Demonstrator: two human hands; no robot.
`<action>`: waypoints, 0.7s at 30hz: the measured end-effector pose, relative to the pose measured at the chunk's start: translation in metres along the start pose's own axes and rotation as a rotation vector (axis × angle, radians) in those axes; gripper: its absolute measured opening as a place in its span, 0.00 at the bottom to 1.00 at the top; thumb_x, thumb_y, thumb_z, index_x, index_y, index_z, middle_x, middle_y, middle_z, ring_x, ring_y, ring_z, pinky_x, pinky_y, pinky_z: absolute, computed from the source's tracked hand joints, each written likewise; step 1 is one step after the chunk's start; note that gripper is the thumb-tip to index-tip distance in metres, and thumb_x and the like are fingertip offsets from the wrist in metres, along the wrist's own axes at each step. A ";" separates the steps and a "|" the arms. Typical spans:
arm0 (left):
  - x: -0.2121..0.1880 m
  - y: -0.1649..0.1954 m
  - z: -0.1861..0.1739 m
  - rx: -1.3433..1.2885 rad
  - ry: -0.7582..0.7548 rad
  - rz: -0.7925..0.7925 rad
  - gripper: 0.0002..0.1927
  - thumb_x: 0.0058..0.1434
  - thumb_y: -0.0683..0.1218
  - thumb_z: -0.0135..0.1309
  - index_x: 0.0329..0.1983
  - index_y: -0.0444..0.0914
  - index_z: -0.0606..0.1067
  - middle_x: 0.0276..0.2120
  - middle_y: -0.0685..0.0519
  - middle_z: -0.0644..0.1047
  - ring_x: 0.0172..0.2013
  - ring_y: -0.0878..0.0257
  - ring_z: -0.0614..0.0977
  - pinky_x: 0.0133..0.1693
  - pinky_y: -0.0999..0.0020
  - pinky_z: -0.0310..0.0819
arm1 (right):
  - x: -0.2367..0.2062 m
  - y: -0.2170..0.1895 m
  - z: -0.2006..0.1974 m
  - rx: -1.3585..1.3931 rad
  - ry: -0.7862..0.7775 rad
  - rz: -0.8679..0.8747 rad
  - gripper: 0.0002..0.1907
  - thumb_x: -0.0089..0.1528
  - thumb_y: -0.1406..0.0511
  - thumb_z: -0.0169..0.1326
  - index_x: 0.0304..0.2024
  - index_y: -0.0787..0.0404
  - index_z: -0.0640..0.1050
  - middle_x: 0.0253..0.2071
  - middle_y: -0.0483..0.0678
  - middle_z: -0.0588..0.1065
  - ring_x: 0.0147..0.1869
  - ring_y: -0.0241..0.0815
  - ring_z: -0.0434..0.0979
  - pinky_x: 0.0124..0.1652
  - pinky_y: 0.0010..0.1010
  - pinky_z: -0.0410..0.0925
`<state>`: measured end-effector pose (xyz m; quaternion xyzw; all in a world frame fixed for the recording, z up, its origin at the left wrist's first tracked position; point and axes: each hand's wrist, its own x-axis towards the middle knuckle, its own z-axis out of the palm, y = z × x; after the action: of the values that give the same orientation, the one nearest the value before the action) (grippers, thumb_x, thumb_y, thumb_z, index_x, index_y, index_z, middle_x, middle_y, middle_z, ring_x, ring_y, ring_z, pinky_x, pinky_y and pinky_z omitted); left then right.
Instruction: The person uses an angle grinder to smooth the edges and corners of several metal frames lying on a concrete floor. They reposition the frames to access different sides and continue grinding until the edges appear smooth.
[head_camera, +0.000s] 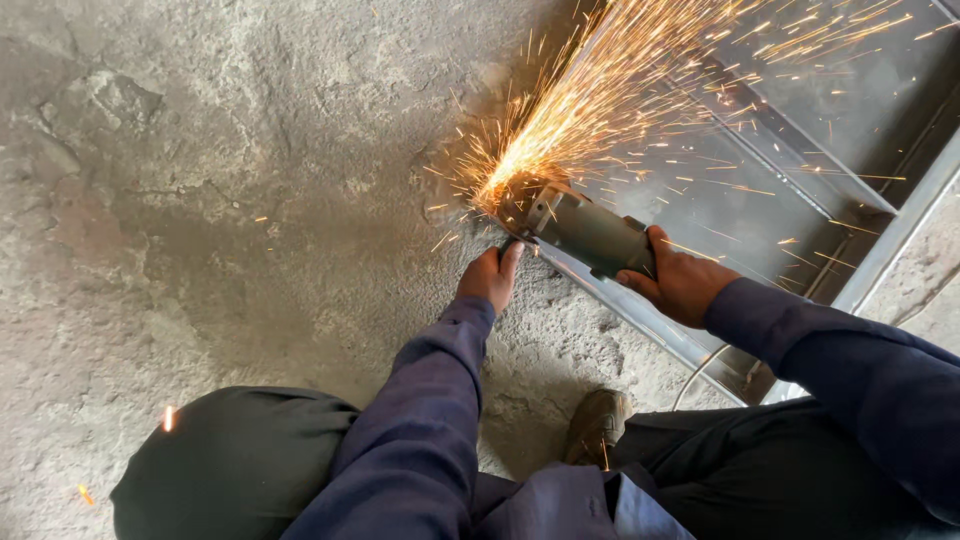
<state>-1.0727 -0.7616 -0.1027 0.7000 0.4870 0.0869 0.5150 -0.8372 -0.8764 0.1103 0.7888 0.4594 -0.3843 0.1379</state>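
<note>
A grey-green angle grinder (588, 232) presses its disc against the left edge of a steel sheet-metal frame (640, 318) lying on the concrete floor. A dense fan of orange sparks (600, 100) shoots up and to the right from the contact point. My right hand (680, 280) grips the grinder's rear body. My left hand (492, 275) holds the grinder's side, close to the disc guard; the side handle is hidden under my fingers. Both arms are in dark blue sleeves.
The rough concrete floor (200, 200) spreads to the left. My bent knee in dark trousers (230, 460) is at bottom left, and a brown shoe (596, 425) rests beside the frame. The grinder's cable (695, 375) runs near the frame's lower corner.
</note>
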 end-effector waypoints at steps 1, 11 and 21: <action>0.000 0.001 -0.001 -0.021 0.008 0.012 0.38 0.67 0.71 0.39 0.36 0.33 0.78 0.31 0.34 0.80 0.36 0.35 0.82 0.38 0.44 0.74 | 0.001 -0.001 -0.001 0.003 -0.011 0.013 0.43 0.64 0.41 0.43 0.69 0.62 0.51 0.40 0.69 0.79 0.44 0.69 0.83 0.46 0.52 0.75; -0.003 0.008 0.006 0.003 -0.015 -0.026 0.36 0.67 0.71 0.41 0.34 0.33 0.77 0.28 0.36 0.80 0.32 0.36 0.82 0.35 0.45 0.74 | -0.008 0.002 -0.008 0.028 -0.005 -0.010 0.41 0.64 0.41 0.42 0.66 0.62 0.55 0.38 0.70 0.79 0.43 0.69 0.84 0.45 0.53 0.75; 0.001 0.014 0.000 -0.042 -0.044 -0.027 0.37 0.67 0.71 0.41 0.32 0.33 0.78 0.27 0.37 0.80 0.32 0.38 0.82 0.36 0.46 0.75 | -0.006 0.002 -0.011 -0.032 0.042 -0.018 0.44 0.64 0.40 0.42 0.69 0.64 0.53 0.38 0.71 0.79 0.43 0.69 0.83 0.44 0.53 0.75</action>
<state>-1.0641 -0.7611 -0.0918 0.6843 0.4830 0.0746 0.5412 -0.8321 -0.8748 0.1221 0.7901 0.4755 -0.3616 0.1374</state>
